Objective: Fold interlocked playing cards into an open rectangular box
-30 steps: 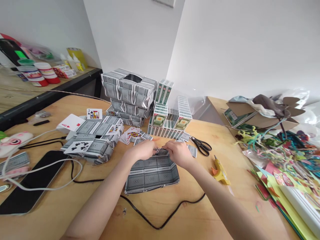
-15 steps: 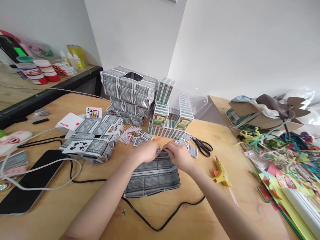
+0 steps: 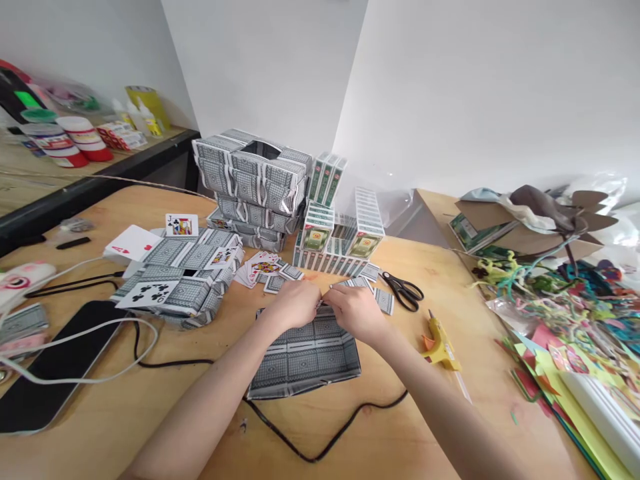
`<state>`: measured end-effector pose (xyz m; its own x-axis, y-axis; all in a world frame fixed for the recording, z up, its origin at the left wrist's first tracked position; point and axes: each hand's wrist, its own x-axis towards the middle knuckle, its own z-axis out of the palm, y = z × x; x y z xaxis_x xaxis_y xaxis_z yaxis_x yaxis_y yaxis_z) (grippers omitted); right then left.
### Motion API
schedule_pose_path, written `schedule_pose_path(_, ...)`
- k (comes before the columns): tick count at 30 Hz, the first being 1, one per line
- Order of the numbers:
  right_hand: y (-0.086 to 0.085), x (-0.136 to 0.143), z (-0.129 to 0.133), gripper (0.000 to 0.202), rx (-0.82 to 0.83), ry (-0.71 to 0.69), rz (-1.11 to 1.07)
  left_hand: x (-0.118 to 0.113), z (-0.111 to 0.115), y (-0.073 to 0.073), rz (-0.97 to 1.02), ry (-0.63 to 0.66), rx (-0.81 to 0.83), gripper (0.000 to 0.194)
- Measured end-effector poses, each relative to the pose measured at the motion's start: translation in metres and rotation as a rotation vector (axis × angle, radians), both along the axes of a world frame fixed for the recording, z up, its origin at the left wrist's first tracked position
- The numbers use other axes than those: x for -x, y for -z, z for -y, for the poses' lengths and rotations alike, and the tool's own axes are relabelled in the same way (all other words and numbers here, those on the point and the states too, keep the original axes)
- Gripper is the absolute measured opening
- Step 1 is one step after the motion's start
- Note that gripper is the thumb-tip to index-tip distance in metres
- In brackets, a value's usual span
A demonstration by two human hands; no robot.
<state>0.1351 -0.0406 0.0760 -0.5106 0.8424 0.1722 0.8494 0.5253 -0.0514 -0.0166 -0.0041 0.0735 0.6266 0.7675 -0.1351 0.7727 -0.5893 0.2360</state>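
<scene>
Both hands met at the far rim of a shallow tray (image 3: 304, 357) made of playing cards laid pattern side up, which sat on the wooden table (image 3: 350, 440) in front of the person. The left hand (image 3: 296, 305) was curled over that far edge with its fingers bent down, and the right hand (image 3: 356, 312) was pressed close beside it, its fingertips pinched toward the same spot on the rim; whether a loose card sat between the fingers could not be made out, since the hands covered the place. A black cable (image 3: 310, 440) ran under the near side of the tray and looped across the table. Just beyond the hands lay a fan of loose cards (image 3: 265, 270), some face up, and behind them stood rows of green card boxes (image 3: 340, 243). Farther back rose a taller stack of card trays (image 3: 253, 180) against the wall. To the left sat a flat card-built piece (image 3: 183, 280) with a club card on it, and near it a dark phone (image 3: 47, 367) crossed by a white cord (image 3: 85, 337). To the right of the hands lay black scissors (image 3: 404, 291) and, nearer, a yellow glue gun (image 3: 440, 341), with a heap of coloured paper scraps (image 3: 575, 320) well apart at the right edge.
</scene>
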Motion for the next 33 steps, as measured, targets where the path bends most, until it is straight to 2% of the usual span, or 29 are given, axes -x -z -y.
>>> schedule_pose_path(10, -0.003, 0.003, 0.001, 0.018, -0.007, -0.026, 0.077, -0.001, 0.002, -0.002, 0.004, -0.021, -0.006, 0.016)
schedule_pose_path(24, -0.001, 0.011, 0.003, 0.015, -0.003, -0.027, 0.135, 0.001, -0.001, 0.004, 0.02, -0.013, 0.006, 0.018)
schedule_pose_path(29, 0.0, 0.006, 0.001, 0.017, 0.059, 0.035, 0.032, 0.003, -0.003, 0.005, 0.001, -0.03, 0.039, 0.018)
schedule_pose_path(33, 0.003, 0.002, 0.001, 0.021, 0.109, 0.09, -0.148, 0.007, -0.005, 0.003, 0.003, -0.004, 0.111, 0.028)
